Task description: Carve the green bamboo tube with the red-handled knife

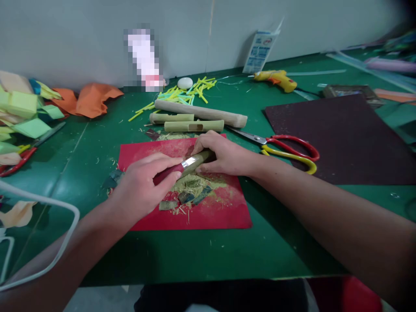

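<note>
Over a red sheet [143,151] on the table, my left hand [143,180] is closed around the dark red handle of a carving knife [167,173] with a silver collar. Its blade lies against a green bamboo piece [204,156], and how deep the edge sits cannot be made out. My right hand [219,154] grips that bamboo at its far end. Shavings and dark green bark scraps [186,198] lie below both hands. Just behind are a cut bamboo tube with a square notch [195,126], another split piece [172,118] and a longer pale stick [201,112].
Red-and-yellow scissors [289,149] and a dark board [344,143] lie to the right. Farther back are a yellow glue gun [276,80] and yellow straw pieces [175,96]. Folded paper [22,104] and a white wire frame [73,212] occupy the left side.
</note>
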Motion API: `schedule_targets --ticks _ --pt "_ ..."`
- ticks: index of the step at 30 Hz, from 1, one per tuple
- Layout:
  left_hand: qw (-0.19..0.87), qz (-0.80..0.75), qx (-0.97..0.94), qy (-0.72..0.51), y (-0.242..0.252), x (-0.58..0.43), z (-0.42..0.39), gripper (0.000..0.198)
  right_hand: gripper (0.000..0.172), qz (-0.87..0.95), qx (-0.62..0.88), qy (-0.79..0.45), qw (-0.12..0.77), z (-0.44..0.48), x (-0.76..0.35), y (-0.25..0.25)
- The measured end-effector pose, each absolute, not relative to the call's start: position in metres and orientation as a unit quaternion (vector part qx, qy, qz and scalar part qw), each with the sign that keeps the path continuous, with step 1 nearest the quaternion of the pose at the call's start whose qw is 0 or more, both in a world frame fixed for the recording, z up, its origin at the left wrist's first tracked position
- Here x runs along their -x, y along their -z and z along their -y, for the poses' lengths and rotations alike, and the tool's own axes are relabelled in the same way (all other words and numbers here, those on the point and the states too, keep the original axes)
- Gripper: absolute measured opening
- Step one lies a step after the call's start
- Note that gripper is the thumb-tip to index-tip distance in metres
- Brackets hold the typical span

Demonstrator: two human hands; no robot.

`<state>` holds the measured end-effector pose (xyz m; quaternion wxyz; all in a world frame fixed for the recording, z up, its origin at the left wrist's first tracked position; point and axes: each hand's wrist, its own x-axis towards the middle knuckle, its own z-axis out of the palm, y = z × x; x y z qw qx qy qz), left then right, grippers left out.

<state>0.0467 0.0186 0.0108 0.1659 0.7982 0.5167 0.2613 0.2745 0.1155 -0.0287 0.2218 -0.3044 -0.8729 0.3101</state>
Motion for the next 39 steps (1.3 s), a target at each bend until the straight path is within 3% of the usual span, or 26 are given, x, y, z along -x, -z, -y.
schedule_targets --ticks 7,18,24,30,35,39 --pt "0.137 -0.492 -0.817 -0.267 -0.005 -0.042 -0.016 0.032 0.027 0.878 0.302 -0.305 0.212 -0.117 -0.275 0.028" --pt "0.291 -0.597 -0.661 -0.349 -0.007 -0.026 -0.020 0.036 0.036 0.910 0.277 -0.215 0.221 -0.112 -0.279 0.025" --pt "0.325 -0.599 -0.604 -0.415 0.002 -0.029 -0.016 0.038 0.018 0.919 0.201 -0.185 0.284 -0.111 -0.277 0.028" --pt "0.349 -0.581 -0.563 -0.472 0.004 -0.034 -0.017 0.038 0.004 0.882 0.175 -0.269 0.344 -0.109 -0.271 0.034" --pt "0.389 -0.556 -0.509 -0.530 0.006 -0.049 -0.021 0.037 0.012 0.862 0.198 -0.312 0.347 -0.107 -0.268 0.033" --pt "0.401 -0.551 -0.525 -0.510 0.006 -0.064 -0.021 0.040 0.012 0.839 0.231 -0.346 0.351 -0.106 -0.269 0.033"
